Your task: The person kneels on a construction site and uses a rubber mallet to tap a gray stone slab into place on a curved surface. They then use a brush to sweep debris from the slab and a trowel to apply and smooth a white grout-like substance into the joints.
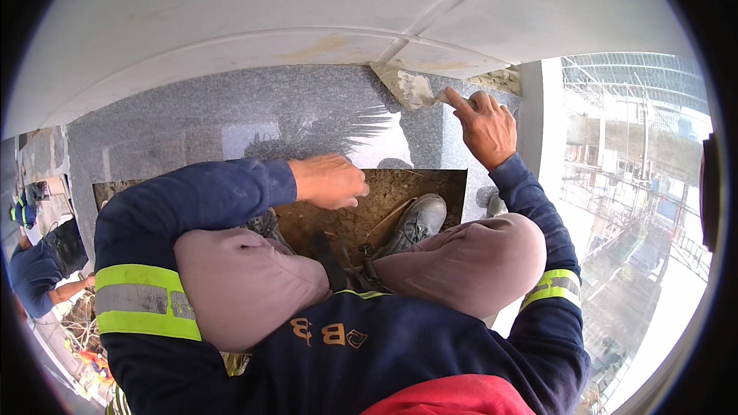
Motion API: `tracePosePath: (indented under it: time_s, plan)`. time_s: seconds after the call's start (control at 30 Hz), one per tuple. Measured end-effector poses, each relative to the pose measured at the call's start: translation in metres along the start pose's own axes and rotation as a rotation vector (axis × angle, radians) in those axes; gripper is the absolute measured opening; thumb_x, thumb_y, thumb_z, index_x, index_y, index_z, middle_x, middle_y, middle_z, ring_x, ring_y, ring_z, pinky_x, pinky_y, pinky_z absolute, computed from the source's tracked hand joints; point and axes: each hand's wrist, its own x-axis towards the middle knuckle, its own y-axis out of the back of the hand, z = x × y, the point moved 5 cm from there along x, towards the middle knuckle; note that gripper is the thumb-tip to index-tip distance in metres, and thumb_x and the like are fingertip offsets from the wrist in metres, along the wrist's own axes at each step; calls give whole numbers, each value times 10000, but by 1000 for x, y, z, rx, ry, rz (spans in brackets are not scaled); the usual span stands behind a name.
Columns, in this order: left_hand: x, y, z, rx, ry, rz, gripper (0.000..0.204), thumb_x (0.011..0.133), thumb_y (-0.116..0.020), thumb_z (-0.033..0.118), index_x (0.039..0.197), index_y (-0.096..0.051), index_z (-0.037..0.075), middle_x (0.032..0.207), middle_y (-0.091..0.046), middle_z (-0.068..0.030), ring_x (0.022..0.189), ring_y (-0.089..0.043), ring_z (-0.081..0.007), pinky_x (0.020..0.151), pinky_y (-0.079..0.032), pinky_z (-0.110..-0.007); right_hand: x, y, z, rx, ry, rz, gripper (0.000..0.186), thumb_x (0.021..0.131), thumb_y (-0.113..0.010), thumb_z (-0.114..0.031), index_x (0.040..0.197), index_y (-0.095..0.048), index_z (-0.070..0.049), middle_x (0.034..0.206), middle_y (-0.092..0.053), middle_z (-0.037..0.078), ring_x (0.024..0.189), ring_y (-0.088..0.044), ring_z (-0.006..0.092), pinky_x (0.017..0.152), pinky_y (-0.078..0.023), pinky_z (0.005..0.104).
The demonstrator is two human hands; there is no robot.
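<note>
My right hand (487,124) is closed around the handle of a pointed trowel (405,86). The mortar-smeared blade points left and lies against the upper edge of a polished grey granite slab (207,123), under the pale wall panels (254,0). Over the slab's near edge, my left hand (332,182) is curled with its back toward me. Its palm is hidden, so whether anything is in it does not show.
Bare dirt (307,219) fills the opening in the granite between my knees; one grey shoe (423,215) stands there. On the right, a white post (542,107) borders a drop toward scaffolding (646,131). Another person (46,261) bends over at far left, near an orange item (96,365).
</note>
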Motion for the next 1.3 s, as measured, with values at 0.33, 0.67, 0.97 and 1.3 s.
tracePosePath:
  time_s: [0.33,0.67,0.97,1.3]
  plan:
    - [2,-5,-4,5,-30,-17,292,961,-691,273,1151,-709,51,986,-679,-147,964,-679,-372,843,-541,-488,-131,48,73,393,-260,792,318,1051,-641,-208,1257,-575,24,976,-663,154,710,-625,200,631,-507,307]
    - [-6,2,-4,-38,36,0,291,949,-701,252,1162,-716,54,1012,-699,-161,969,-688,-387,850,-546,-498,-44,-5,155,550,-836,798,349,1001,-707,-298,969,-583,26,833,-695,168,704,-669,229,670,-547,412]
    - [-28,8,-6,-81,159,23,303,955,-694,249,1190,-718,59,1018,-695,-146,979,-682,-386,850,-542,-495,23,11,214,1127,-811,452,367,1029,-659,-316,943,-582,32,694,-587,68,568,-583,157,502,-472,336]
    - [-15,13,-2,-80,98,79,311,960,-688,274,1183,-718,59,985,-685,-151,958,-681,-383,851,-545,-494,50,-62,240,605,-701,-329,423,941,-682,-323,938,-698,99,837,-722,254,774,-734,387,725,-587,429]
